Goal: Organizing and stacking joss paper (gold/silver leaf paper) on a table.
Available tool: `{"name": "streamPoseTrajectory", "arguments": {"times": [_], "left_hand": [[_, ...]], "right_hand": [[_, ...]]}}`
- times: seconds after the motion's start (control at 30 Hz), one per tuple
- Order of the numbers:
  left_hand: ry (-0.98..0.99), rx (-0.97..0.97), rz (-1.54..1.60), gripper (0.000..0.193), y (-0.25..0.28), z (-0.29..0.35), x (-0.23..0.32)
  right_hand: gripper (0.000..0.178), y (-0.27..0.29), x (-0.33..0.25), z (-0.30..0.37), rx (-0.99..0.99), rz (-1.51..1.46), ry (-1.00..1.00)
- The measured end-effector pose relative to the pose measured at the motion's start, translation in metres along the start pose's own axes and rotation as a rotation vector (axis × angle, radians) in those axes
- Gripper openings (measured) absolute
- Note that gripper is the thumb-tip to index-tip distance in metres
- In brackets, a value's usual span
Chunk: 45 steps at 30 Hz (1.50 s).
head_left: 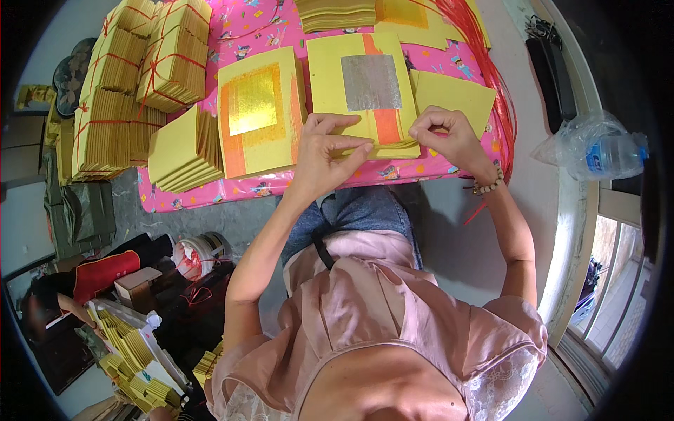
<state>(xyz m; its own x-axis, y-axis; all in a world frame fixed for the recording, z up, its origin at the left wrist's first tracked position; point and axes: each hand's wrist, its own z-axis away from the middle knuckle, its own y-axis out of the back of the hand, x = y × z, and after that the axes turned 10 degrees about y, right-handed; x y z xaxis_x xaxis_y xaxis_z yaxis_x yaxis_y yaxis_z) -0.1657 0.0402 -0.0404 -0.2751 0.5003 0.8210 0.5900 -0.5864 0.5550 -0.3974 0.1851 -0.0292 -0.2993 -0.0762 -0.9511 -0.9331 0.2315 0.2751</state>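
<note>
A stack of yellow joss paper (326, 74) lies in front of me, its top sheet bearing a silver foil square and an orange stripe. At its near edge, the thumb and a finger of my left hand (324, 151) meet on the folded-up lip of the paper, with other fingers resting on the sheet. My right hand (449, 137), with a beaded bracelet at the wrist, pinches the near right corner. Just left is a stack with a gold foil square (254, 102). A plain yellow sheet (456, 102) lies under my right hand's far side.
Bundles of yellow paper tied with red string (116, 105) pile at the table's left, beside a fanned plain stack (186, 151). Red strings (502, 105) hang over the right edge of the pink-covered table (246, 21). A plastic bottle (611, 158) stands right; another person's arm (76, 309) shows lower left.
</note>
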Motion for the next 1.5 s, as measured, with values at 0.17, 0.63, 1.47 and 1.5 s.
{"name": "streamPoseTrajectory", "arguments": {"times": [0.17,0.63,1.47,1.5], "left_hand": [[0.005,0.014,0.033,0.019,-0.003,0.001,-0.002],[-0.009,0.037,0.019,0.017,-0.005,0.001,-0.002],[-0.051,0.086,0.011,0.013,-0.009,0.002,-0.008],[-0.051,0.086,0.010,0.013,-0.009,0.003,-0.008]], "right_hand": [[0.012,0.000,-0.002,0.000,-0.006,0.050,0.023],[0.009,0.001,-0.007,0.000,-0.053,0.152,0.029],[0.020,0.024,-0.013,0.010,-0.182,0.941,0.591],[0.019,0.024,-0.013,0.009,-0.209,0.978,0.621]]}}
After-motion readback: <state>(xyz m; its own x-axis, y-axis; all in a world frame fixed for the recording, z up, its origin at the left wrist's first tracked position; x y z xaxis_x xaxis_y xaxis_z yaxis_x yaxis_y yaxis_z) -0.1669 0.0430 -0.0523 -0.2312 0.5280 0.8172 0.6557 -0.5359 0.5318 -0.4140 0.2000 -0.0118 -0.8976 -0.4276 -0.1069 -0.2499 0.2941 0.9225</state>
